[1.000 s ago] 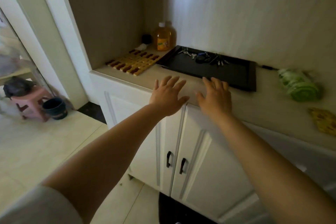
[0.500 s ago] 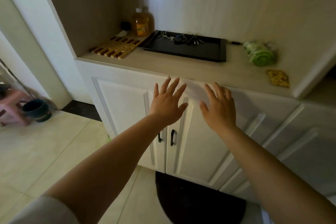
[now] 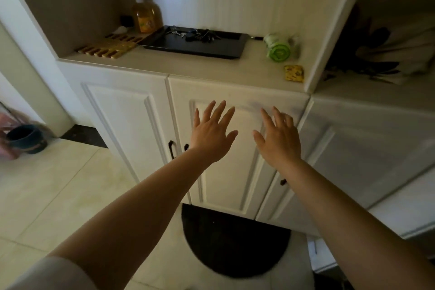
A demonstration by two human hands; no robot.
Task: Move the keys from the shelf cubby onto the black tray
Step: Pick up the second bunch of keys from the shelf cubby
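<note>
A flat black tray (image 3: 200, 47) lies on the shelf of the white cabinet's cubby. Bunches of keys (image 3: 195, 35) with dark fobs rest along the tray's far edge. My left hand (image 3: 211, 135) and my right hand (image 3: 279, 139) are stretched out side by side, fingers spread and empty, in front of the cabinet door well below the shelf. Neither hand touches the tray or the keys.
On the shelf stand an amber bottle (image 3: 146, 15), a wooden slatted mat (image 3: 109, 46), a green roll (image 3: 279, 48) and a small yellow packet (image 3: 293, 73). White cabinet doors (image 3: 127, 120) with black handles are below. A dark half-round mat (image 3: 233, 240) lies on the tiled floor.
The view has pulled back from the cabinet and shifted right. Both hands have dropped from the shelf edge to in front of the doors, still spread and empty.
</note>
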